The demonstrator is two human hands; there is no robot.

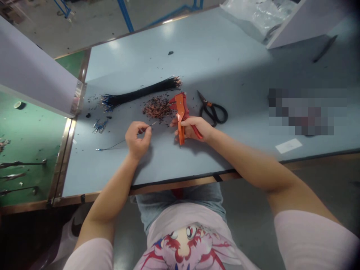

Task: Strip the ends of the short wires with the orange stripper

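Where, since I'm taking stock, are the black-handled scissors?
In the head view, the scissors lie just beyond the right hand, right of the orange tool.

Right fingers [173, 122] partly behind orange tool [180, 112]

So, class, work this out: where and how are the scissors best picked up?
Most likely by the black loops, coming down from the person's near right: the scissors lie flat, loops toward that side, pointed blades aimed away and left. The right hand is nearest, but it holds the orange tool.
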